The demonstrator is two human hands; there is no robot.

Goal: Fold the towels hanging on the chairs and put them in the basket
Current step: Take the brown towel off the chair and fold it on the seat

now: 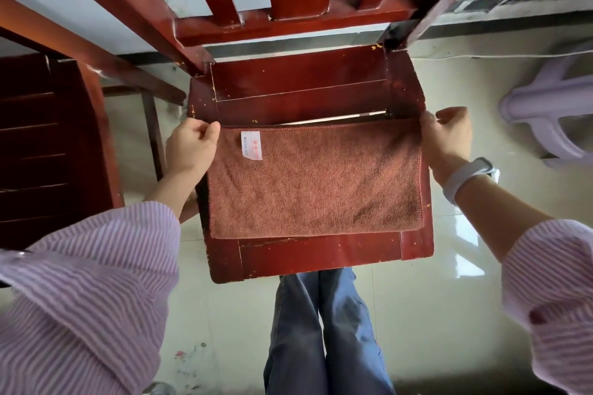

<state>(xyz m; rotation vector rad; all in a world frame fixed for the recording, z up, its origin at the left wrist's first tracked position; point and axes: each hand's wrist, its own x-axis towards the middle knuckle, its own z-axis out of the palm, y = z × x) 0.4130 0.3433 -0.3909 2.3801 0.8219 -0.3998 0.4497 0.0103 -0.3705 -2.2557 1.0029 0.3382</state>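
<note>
Head camera looks steeply down, close above the chair seat point(308, 86).

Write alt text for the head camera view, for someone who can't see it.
A person's left hand and right hand each pinch a far corner of a brown towel lying folded flat on the seat of a red wooden chair. A white label shows near the towel's far left corner; a lilac plastic stool stands on the tiled floor to the right.

The towel point(314, 183) lies flat on the chair point(301, 90) seat, toward its front edge, with the chair's back behind it. The left hand point(192, 147) pinches its far left corner, the right hand point(449, 138) its far right corner. A second chair point(41, 144) stands left; a stool point(552, 106) stands right on the floor point(426, 314).
</note>
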